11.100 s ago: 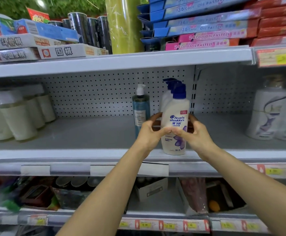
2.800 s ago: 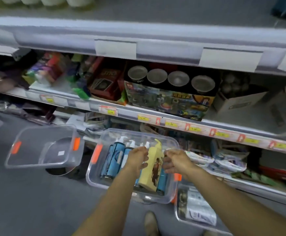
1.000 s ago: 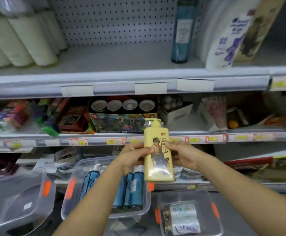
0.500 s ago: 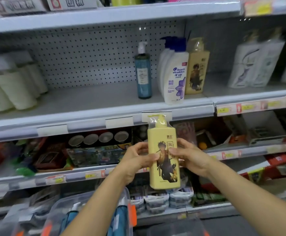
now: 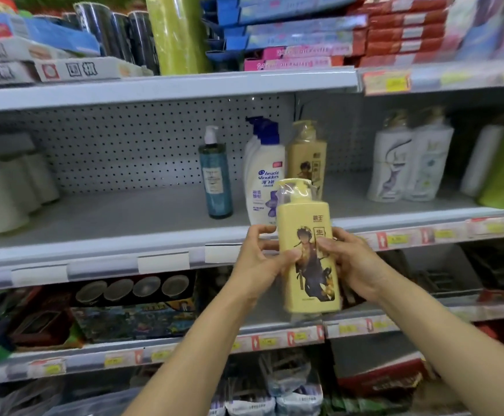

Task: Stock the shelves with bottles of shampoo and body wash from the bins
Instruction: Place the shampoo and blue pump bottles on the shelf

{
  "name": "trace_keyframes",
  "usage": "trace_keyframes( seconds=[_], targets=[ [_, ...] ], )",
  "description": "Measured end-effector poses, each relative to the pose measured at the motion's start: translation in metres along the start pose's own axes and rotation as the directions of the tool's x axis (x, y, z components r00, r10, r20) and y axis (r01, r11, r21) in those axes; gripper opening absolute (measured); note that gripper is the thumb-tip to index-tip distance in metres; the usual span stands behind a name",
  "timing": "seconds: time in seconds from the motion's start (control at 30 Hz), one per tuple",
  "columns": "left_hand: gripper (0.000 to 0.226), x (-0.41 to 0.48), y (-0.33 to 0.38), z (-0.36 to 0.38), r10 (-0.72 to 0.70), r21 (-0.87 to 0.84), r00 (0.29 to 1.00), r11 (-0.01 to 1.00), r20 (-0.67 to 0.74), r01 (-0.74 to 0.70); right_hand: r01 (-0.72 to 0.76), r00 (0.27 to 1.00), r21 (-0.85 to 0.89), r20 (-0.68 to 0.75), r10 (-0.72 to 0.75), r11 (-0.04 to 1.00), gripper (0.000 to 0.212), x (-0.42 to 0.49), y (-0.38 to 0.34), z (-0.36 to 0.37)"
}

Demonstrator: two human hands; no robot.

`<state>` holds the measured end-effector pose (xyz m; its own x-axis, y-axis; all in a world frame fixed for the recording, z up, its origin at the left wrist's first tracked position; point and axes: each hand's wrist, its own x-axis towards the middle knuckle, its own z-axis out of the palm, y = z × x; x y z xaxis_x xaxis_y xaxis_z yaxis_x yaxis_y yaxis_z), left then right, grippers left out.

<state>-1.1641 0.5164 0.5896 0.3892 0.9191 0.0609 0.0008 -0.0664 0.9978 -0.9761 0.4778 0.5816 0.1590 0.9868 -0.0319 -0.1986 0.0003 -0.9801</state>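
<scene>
While both hands grip it, the yellow pump bottle (image 5: 303, 214) hangs upright in the air, just in front of the lip of the grey middle shelf (image 5: 124, 217). Its base sits below the lip and its pump head rises above it. A printed cartoon figure faces the camera, and clear wrap covers the pump.

The left hand (image 5: 259, 262) is curled round the bottle's left side, thumb across the front. The right hand (image 5: 352, 265) is curled round the right side, thumb on the label.

On the shelf behind:
- A matching yellow bottle (image 5: 306, 157) stands upright.
- Just left of it is a white Head & Shoulders bottle (image 5: 264, 187) with a blue cap, with more of the same lined up behind.
- A teal pump bottle (image 5: 216, 181) stands left of those, near but not touching.
- Farther right are two white bottles (image 5: 390, 163) side by side.
- Far left are pale wrapped cylinders (image 5: 2, 199), blurred.

A pegboard (image 5: 124, 145) backs the shelf. On the shelf above are oil pastel boxes (image 5: 298, 60) and a green roll (image 5: 175, 34).
</scene>
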Motion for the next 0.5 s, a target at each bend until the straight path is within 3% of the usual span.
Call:
trace_keyframes(
  seconds=[0.13,0.37,0.5],
  targets=[
    [0.056,0.025,0.019,0.026,0.058,0.014,0.998,0.998,-0.005,-0.058,0.089,0.996,-0.062,-0.018,-0.09,0.994,0.06,0.017,-0.029,-0.02],
    [0.054,0.065,0.051,0.06,0.259,0.055,0.962,0.965,-0.089,-0.255,0.225,0.974,-0.125,0.07,-0.217,0.966,0.055,0.057,-0.078,-0.048],
    [0.057,0.086,0.056,0.074,0.286,0.075,0.947,0.958,-0.143,-0.278,0.277,0.958,-0.117,0.109,-0.265,0.954,0.056,0.076,-0.09,-0.053]
  ],
)
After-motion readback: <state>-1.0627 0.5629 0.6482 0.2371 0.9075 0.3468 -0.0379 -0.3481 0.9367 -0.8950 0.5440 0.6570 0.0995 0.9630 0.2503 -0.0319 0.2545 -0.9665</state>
